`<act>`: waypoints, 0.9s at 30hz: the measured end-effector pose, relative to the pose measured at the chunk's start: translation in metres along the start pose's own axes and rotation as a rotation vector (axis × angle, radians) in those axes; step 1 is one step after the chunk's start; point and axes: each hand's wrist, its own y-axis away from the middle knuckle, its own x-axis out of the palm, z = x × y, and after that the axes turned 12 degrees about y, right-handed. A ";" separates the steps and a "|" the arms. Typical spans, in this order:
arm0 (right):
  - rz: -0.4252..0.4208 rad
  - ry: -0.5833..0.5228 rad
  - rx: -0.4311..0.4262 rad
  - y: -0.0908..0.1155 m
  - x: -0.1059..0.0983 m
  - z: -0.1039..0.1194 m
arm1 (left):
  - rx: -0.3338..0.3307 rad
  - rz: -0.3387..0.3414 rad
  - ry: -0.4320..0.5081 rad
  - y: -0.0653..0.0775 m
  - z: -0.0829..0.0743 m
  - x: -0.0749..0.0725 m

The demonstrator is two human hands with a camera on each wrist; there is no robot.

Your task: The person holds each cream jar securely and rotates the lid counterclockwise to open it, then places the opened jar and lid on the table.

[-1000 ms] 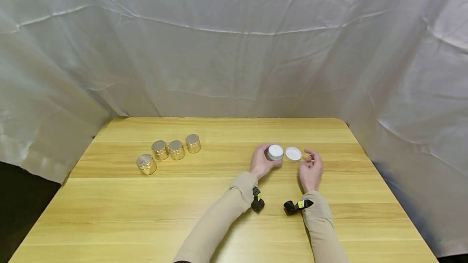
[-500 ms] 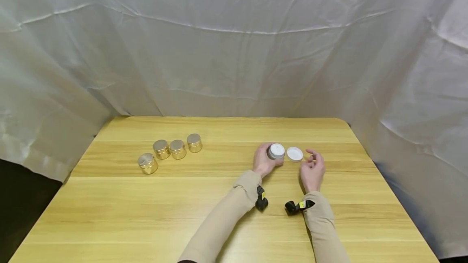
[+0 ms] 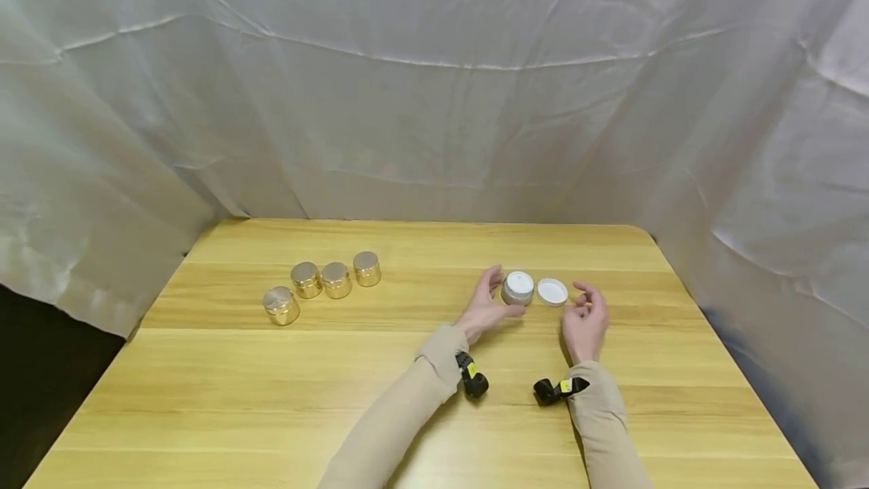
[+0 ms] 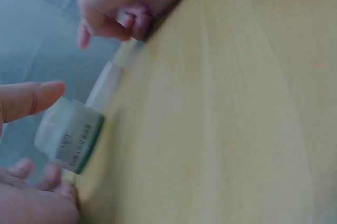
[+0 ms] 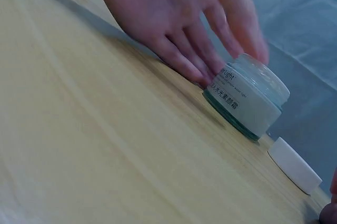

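Note:
A cream jar (image 3: 519, 289) without its lid stands upright on the table, its top showing white. Printed writing and a greenish base are visible on the jar (image 5: 245, 100) in the right wrist view. My left hand (image 3: 485, 309) is beside it, thumb and fingers spread apart around its near left side. The white lid (image 3: 553, 292) lies flat just right of the jar. My right hand (image 3: 586, 321) rests on the table to the right of the lid, its fingers loosely curled and holding nothing.
Several gold-coloured lidded jars (image 3: 336, 281) stand on the left part of the wooden table (image 3: 271, 391). One gold jar (image 3: 281, 306) sits a bit nearer than the others. A grey curtain (image 3: 434, 142) hangs behind the table and at its sides.
My left hand has let go of the cream jar and drawn back slightly to the left, with its fingers opened. The right hand and the lid have stayed in place.

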 end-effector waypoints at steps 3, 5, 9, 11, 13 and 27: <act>0.005 -0.017 0.004 0.001 0.000 0.001 | -0.044 0.034 0.045 0.010 -0.006 -0.009; 0.001 -0.039 0.009 0.001 0.000 0.001 | -0.054 0.053 0.067 0.017 -0.011 -0.018; 0.020 -0.097 -0.001 0.001 0.002 0.002 | -0.050 0.064 0.100 0.034 -0.019 -0.039; 0.053 -0.124 -0.021 0.002 0.001 0.005 | -0.054 0.048 0.106 0.044 -0.022 -0.052; 0.095 -0.134 -0.053 0.005 -0.002 0.012 | -0.051 0.010 0.099 0.053 -0.023 -0.065; 0.215 -0.124 -0.089 0.012 -0.011 0.036 | -0.085 -0.318 -0.080 0.093 -0.023 -0.117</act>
